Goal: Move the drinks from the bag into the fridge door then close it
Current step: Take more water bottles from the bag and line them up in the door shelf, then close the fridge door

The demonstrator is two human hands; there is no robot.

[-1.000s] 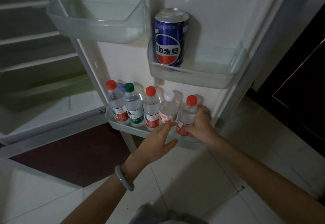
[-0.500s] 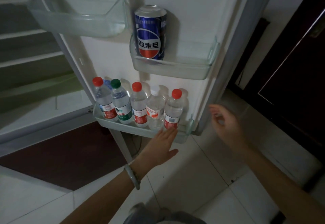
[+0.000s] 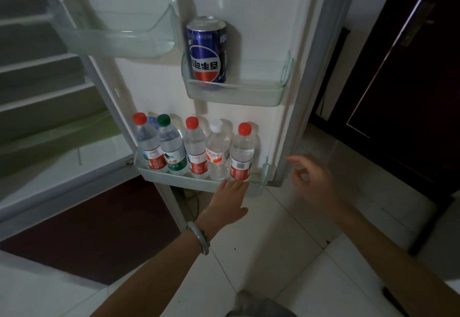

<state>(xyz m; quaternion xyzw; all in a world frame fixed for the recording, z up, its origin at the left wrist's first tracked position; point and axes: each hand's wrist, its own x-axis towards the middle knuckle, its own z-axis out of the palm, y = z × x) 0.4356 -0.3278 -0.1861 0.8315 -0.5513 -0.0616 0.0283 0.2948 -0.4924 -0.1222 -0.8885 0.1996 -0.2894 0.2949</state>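
Note:
The fridge door stands open, its inner side facing me. Several water bottles stand in a row in the bottom door shelf; the rightmost has a red cap. A blue cola can sits in the middle door shelf. My left hand is flat with fingers apart, fingertips touching the front of the bottom shelf below the rightmost bottle. My right hand hovers empty, fingers loosely curled, just right of the door's edge. No bag is in view.
An empty upper door shelf is at top left. The fridge interior with bare shelves lies to the left. A dark wooden door stands at right. White floor tiles and a dark red mat lie below.
My right hand let go of the rightmost red-capped bottle and drew back to the right, past the door's edge. My left hand stayed at the bottom shelf's front.

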